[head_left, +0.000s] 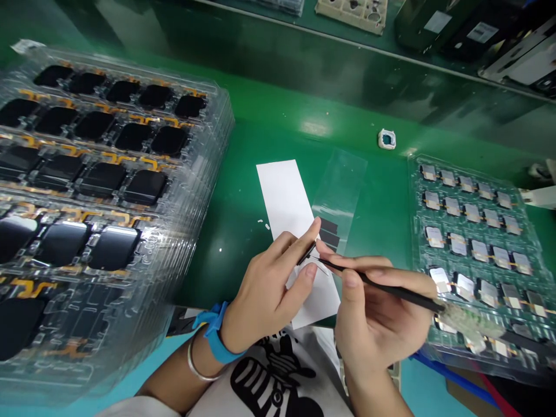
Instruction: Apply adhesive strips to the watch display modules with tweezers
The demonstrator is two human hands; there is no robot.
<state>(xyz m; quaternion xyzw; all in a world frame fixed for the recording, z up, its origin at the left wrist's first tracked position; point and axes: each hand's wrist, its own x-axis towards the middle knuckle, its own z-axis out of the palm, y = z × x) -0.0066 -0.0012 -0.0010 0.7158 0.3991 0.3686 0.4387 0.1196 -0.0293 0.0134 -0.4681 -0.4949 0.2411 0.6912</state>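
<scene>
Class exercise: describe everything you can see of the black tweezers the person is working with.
The black tweezers are thin, dark and matte, tapering to a fine point. They lie nearly level, slanting from the lower right up to the left. The right hand grips them pen-style, thumb and forefinger near the front. The tip meets a small dark piece pinched by the left hand over a white paper strip. Their rear end blurs over the clear tray of small parts.

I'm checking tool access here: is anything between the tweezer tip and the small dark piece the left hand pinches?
Nothing visible. The black tweezers in the right hand reach straight to the small dark piece pinched by the left hand, above the white sheet. Their tip meets it directly.
</scene>
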